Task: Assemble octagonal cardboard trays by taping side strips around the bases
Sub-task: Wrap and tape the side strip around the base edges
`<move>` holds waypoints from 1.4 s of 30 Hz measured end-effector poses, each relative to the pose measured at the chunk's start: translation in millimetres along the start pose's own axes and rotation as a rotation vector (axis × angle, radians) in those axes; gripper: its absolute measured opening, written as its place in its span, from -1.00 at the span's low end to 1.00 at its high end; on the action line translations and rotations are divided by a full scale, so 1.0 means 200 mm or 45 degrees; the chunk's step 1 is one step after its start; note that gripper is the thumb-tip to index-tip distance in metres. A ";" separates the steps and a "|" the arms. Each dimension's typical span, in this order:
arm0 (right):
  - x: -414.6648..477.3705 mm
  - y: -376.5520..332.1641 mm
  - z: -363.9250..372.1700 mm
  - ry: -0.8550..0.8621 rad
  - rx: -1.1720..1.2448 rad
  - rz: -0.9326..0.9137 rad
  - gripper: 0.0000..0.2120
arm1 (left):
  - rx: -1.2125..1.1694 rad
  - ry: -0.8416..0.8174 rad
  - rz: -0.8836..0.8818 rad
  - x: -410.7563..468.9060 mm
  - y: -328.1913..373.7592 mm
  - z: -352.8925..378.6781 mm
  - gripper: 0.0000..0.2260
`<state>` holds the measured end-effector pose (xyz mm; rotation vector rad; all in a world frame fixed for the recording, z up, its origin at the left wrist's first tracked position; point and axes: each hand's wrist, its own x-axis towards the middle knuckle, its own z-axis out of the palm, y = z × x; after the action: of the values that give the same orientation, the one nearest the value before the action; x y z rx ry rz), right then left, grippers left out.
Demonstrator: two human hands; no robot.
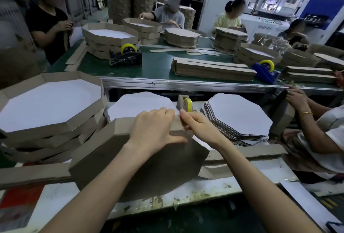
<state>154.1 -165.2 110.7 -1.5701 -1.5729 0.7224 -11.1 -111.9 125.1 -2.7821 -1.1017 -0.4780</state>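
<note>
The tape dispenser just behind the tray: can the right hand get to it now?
Probably yes: the right hand is directly in front of the tape dispenser, nothing lies between them.

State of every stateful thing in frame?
Brown octagonal cardboard tray: underside up, side strip not yet all round.
Left hand: pressing that strip.
Right hand: pinching yellowish tape piece, seemingly.
Grey tape dispenser with yellow roll: upright, loaded.
Stack of finished brown trays: white insides up.
Stack of white octagonal bases: flat, no strips.
</note>
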 end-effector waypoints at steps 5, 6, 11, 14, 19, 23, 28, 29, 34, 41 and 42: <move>0.01 -0.02 -0.10 -0.040 -0.130 0.014 -0.49 | -0.333 0.262 -0.056 -0.12 -0.16 -0.03 -0.29; 0.02 -0.04 -0.13 -0.045 -0.127 0.028 -0.54 | -0.403 0.317 -0.089 -0.14 -0.20 -0.03 -0.30; 0.07 -0.14 -0.18 -0.235 -0.166 0.050 -0.78 | -0.681 0.271 -0.267 -0.31 -0.30 0.08 -0.27; 0.11 -0.18 -0.13 -0.215 -0.258 -0.015 -0.79 | -0.771 0.343 -0.336 -0.38 -0.31 0.13 -0.27; 0.13 -0.18 -0.09 -0.284 -0.306 0.011 -0.82 | -0.823 0.349 -0.375 -0.41 -0.35 0.14 -0.34; 0.13 -0.18 -0.08 -0.274 -0.296 -0.009 -0.84 | -0.739 0.280 -0.321 -0.40 -0.32 0.12 -0.40; 0.12 -0.16 -0.08 -0.268 -0.260 -0.026 -0.85 | -0.572 0.367 -0.066 -0.35 -0.24 0.07 -0.53; 0.12 -0.15 -0.07 -0.258 -0.243 -0.023 -0.83 | -0.589 0.379 -0.047 -0.35 -0.24 0.07 -0.57; 0.12 -0.08 -0.11 -0.315 -0.182 0.045 -0.64 | -0.729 0.337 0.044 -0.31 -0.28 0.09 -0.68; 0.37 0.41 -0.19 0.317 0.057 0.669 -0.71 | -0.877 0.299 -0.017 -0.27 -0.27 0.10 -0.68; 0.40 0.49 -0.20 0.311 0.062 0.771 -0.71 | -0.890 0.282 -0.028 -0.26 -0.27 0.09 -0.69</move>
<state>246.8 -83.3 59.9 -2.0331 -0.8928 0.8358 -78.8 -102.2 89.5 -3.1473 -1.0644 -1.3678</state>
